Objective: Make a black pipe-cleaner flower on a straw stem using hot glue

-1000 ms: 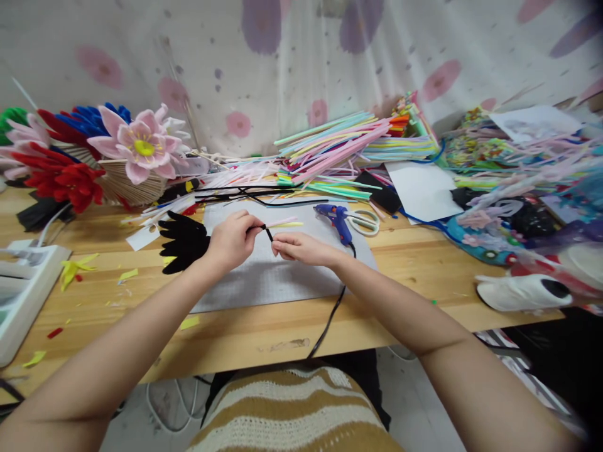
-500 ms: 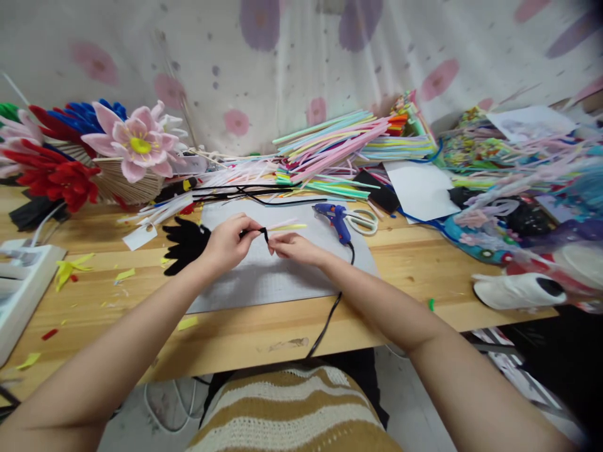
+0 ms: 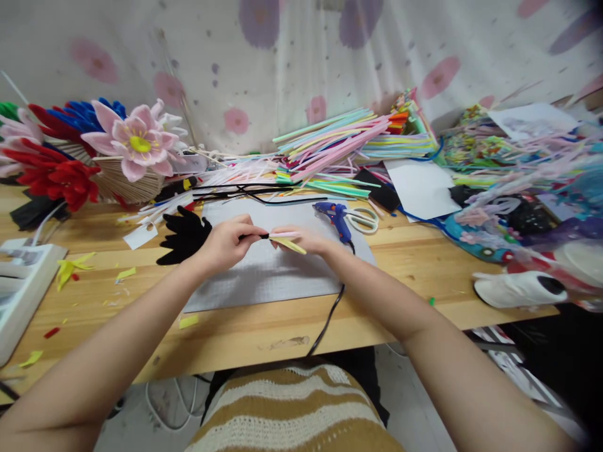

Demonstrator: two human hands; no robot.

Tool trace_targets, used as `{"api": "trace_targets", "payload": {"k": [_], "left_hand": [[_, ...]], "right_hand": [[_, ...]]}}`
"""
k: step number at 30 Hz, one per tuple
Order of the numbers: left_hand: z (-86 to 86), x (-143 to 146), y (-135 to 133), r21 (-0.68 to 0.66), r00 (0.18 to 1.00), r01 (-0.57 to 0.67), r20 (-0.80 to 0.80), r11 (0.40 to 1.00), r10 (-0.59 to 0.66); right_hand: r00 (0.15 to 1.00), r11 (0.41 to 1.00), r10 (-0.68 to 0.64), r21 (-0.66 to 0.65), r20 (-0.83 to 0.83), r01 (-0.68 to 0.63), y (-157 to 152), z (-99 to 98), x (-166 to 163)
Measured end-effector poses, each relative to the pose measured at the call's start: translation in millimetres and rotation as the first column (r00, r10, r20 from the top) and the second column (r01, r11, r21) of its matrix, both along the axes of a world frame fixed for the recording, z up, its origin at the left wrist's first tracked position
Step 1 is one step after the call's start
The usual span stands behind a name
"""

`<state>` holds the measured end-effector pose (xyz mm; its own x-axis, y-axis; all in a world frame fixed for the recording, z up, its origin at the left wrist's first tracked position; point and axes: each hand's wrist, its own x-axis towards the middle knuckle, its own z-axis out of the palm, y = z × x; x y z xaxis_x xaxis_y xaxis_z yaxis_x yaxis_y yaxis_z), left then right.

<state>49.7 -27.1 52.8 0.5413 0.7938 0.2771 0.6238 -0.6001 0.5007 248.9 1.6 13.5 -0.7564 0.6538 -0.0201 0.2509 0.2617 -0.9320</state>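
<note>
My left hand (image 3: 228, 243) is closed, pinching a black fuzzy pipe-cleaner piece (image 3: 183, 237) whose petal-like lobes stick out to the left behind it. From the fingertips a short black joint (image 3: 265, 236) shows. Beyond this joint a pink pipe cleaner (image 3: 287, 235) and a yellow pipe cleaner (image 3: 293, 245) point right, passing in front of my right hand (image 3: 301, 238). The right fingers are closed at the joint behind these stems, and their tips are partly hidden. Both hands are above a grey board (image 3: 264, 282).
A blue glue gun (image 3: 335, 220) and white-handled scissors (image 3: 362, 221) lie on the board's right side. Black pipe cleaners (image 3: 245, 190) lie behind it, near a heap of coloured ones (image 3: 339, 141). Fuzzy flowers (image 3: 136, 141) stand left, above a white power strip (image 3: 28, 282).
The pink and yellow stems have swung toward me, from pointing away to lying across my right hand. The right fingers have moved behind the joint; the black lobes have tilted and shifted slightly up.
</note>
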Motion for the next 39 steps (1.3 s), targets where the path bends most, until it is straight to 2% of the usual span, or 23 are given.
{"api": "trace_targets", "payload": {"k": [1, 3, 5, 7, 9, 11, 13, 15, 17, 20, 22, 24, 26, 28, 30, 32, 34, 36, 38, 39], "left_hand": [[-2.4, 0.6, -0.5, 0.011, 0.998, -0.063, 0.018, 0.998, 0.063], [-7.5, 2.7, -2.0, 0.039, 0.983, -0.186, 0.013, 0.982, 0.185], [-11.3, 4.8, -3.6, 0.086, 0.965, -0.254, -0.051, 0.963, 0.259], [-12.2, 5.8, -4.3, 0.133, 0.953, -0.240, -0.155, 0.962, 0.259], [-10.1, 5.2, -3.6, 0.153, 0.951, -0.170, -0.235, 0.974, 0.203], [-5.9, 3.6, -1.4, 0.135, 0.967, -0.068, -0.233, 0.988, 0.099], [-1.0, 2.1, 1.5, 0.089, 0.988, 0.051, -0.147, 0.995, -0.037], [2.2, 1.4, 4.2, 0.046, 0.993, 0.114, -0.007, 0.992, -0.114], [1.9, 1.6, 5.7, 0.032, 0.990, 0.073, 0.118, 0.997, -0.076], [-4.5, 2.9, 5.2, 0.060, 0.984, -0.111, 0.143, 0.992, 0.102], [-9.1, 4.5, 3.2, 0.105, 0.978, -0.210, 0.041, 0.972, 0.206], [-11.1, 6.9, 0.7, 0.151, 0.960, -0.243, -0.102, 0.958, 0.260], [-9.9, 9.6, -1.3, 0.161, 0.941, -0.233, -0.211, 0.959, 0.264], [-7.2, 11.5, -1.9, 0.122, 0.939, -0.218, -0.244, 0.968, 0.242], [-4.9, 12.0, -0.6, 0.060, 0.950, -0.235, -0.195, 0.970, 0.242], [-3.7, 11.4, 1.5, -0.028, 0.960, -0.269, -0.084, 0.963, 0.266], [-2.6, 10.9, 3.3, -0.159, 0.949, -0.304, 0.038, 0.939, 0.313], [-0.2, 11.3, 3.4, -0.316, 0.923, -0.304, 0.134, 0.899, 0.360], [3.5, 12.6, 2.2, -0.458, 0.910, -0.251, 0.188, 0.853, 0.369], [5.3, 13.2, 1.4, -0.520, 0.911, -0.206, 0.207, 0.829, 0.357]], "right_hand": [[0.997, 0.997, -0.069, -0.044, -0.026, 0.067, -8.9, -5.9, -4.0], [0.993, 0.990, -0.107, -0.095, -0.045, 0.103, -27.1, -8.7, -11.0], [0.992, 0.991, -0.127, -0.035, -0.014, 0.127, -38.7, 1.3, -13.8], [0.984, 0.980, -0.161, 0.132, 0.080, 0.150, -38.6, 19.9, -10.8], [0.957, 0.937, -0.228, 0.308, 0.178, 0.166, -27.0, 38.2, -2.9], [0.945, 0.910, -0.261, 0.379, 0.199, 0.171, -9.3, 47.8, 6.4], [0.961, 0.935, -0.224, 0.313, 0.161, 0.166, 6.2, 44.7, 12.8], [0.987, 0.984, -0.132, 0.136, 0.091, 0.119, 11.9, 31.5, 13.5], [0.999, 0.998, -0.053, -0.040, 0.001, 0.053, 5.6, 15.4, 8.6], [0.998, 0.992, -0.047, -0.118, -0.052, 0.041, -17.0, 3.4, -2.2], [0.997, 0.995, -0.083, -0.050, 0.000, 0.083, -29.5, 9.7, -5.8], [0.982, 0.984, -0.142, 0.129, 0.122, 0.126, -33.5, 25.1, -4.2], [0.943, 0.936, -0.212, 0.330, 0.255, 0.122, -29.4, 43.5, 1.1], [0.911, 0.885, -0.243, 0.461, 0.333, 0.068, -22.7, 58.1, 6.7], [0.900, 0.861, -0.209, 0.509, 0.383, -0.017, -18.7, 63.9, 9.3], [0.876, 0.860, -0.166, 0.501, 0.452, -0.096, -19.3, 58.4, 7.7], [0.845, 0.865, -0.185, 0.491, 0.502, -0.102, -21.8, 42.2, 3.0], [0.828, 0.851, -0.306, 0.524, 0.470, 0.018, -22.4, 19.9, -2.7], [0.807, 0.797, -0.466, 0.568, 0.362, 0.206, -18.8, -1.5, -7.8], [0.801, 0.768, -0.510, 0.585, 0.315, 0.259, -15.6, -9.7, -10.0]]}}
